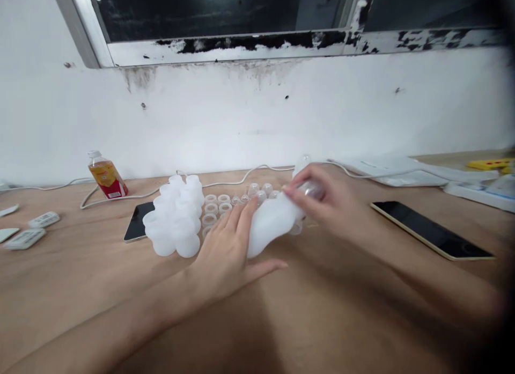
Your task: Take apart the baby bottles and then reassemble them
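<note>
A milky white plastic bottle [271,224] lies tilted between my hands, its neck up and to the right. My left hand [227,245] holds its body, fingers along the far side and thumb stretched out below. At the upper end my right hand [322,199] pinches a clear dome-shaped cap [313,189], partly hidden by the fingers. Behind my left hand are rows of whitish rings [211,209] and several clear teat-shaped pieces [261,191]. Similar white bottles [175,218] stand grouped on the left. Another clear dome [304,160] shows behind my right hand.
A dark phone [139,222] lies beside the grouped bottles, a second phone [430,229] on the right. A drink bottle [107,175] and a white cable [241,180] are near the wall. Small white devices [26,239] lie far left; a power strip [478,194] far right.
</note>
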The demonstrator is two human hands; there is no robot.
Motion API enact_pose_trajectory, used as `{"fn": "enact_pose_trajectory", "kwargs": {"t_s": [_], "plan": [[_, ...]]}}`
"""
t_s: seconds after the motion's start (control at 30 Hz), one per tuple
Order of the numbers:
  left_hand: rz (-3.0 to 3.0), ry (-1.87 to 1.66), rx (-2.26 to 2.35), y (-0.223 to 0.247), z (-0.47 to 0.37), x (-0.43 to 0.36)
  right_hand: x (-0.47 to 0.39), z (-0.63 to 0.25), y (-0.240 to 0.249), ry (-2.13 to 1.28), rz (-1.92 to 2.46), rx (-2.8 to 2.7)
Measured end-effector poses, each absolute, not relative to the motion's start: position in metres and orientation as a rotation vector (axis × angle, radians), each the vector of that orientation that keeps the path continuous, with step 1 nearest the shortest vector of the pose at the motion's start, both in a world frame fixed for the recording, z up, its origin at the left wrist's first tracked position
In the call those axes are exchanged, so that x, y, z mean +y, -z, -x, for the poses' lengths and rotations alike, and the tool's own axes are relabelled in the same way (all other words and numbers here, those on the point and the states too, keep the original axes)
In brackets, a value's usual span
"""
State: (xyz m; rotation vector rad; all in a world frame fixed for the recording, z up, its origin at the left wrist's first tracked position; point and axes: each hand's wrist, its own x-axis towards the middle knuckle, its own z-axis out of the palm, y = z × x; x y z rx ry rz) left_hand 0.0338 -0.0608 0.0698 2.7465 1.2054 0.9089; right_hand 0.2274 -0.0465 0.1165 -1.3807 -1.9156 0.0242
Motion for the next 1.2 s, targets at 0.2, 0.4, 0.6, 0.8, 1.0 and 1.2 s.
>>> {"fn": "enact_pose_trajectory", "kwargs": {"t_s": [0.2, 0.4, 0.6, 0.8, 1.0, 1.2], "plan": [[-2.329, -0.456, 0.943, -0.08, -0.02, -0.068, -0.062, -0.225, -0.088, -0.088, 1.064, -1.94], [-2.118, -0.285, 1.239, -0.078, 0.022, -0.077, -0.051, -0.263, -0.076, 0.098, 1.467, -1.823], [-2.166, -0.33, 1.37, -0.062, 0.033, -0.077, -0.043, -0.262, -0.01, 0.461, 1.782, -2.237], [-2.31, -0.337, 1.356, -0.063, 0.026, -0.078, -0.049, -0.251, -0.031, 0.544, 1.816, -2.073], [-2.844, -0.385, 1.304, -0.051, 0.002, -0.064, -0.044, -0.213, -0.069, -0.915, 1.386, -2.294], [-2.927, -0.337, 1.273, -0.055, -0.003, -0.046, -0.024, -0.198, -0.065, -1.365, 1.283, -2.236]]}}
